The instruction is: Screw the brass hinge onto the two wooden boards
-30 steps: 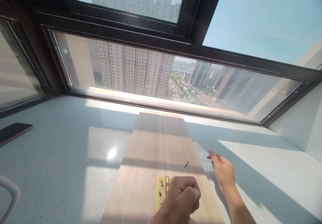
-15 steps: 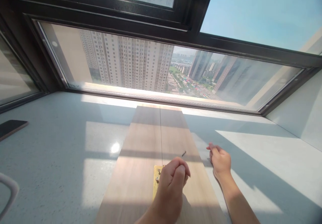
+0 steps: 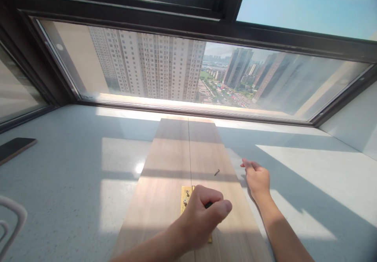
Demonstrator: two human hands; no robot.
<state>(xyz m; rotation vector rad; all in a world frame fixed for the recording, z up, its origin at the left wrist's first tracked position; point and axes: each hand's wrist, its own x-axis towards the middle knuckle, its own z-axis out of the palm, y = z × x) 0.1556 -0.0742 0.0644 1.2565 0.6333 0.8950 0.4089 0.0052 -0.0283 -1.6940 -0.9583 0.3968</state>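
Note:
My left hand is wrapped round a black screwdriver handle, of which only the dark end shows; its shaft is hidden. This fist is over a gold hinge lying across the seam of two wooden boards. Screws stand in the hinge's left leaf, while the hand covers most of its right leaf. A loose screw lies on the right board. Beside the boards, my right hand rests on the pale counter with fingers curled and pressed together; I cannot make out whether anything is in them.
A dark phone lies on the counter at the left. Nearer me on that side is a curved white tube-like object. A dark-framed window closes off the far side, with tall buildings outside. Sunlight and shadow bands cross the boards.
My left hand has turned, its thumb now pointing right, and the black handle end and more of the hinge show. My right hand stays put. The view has tilted slightly down.

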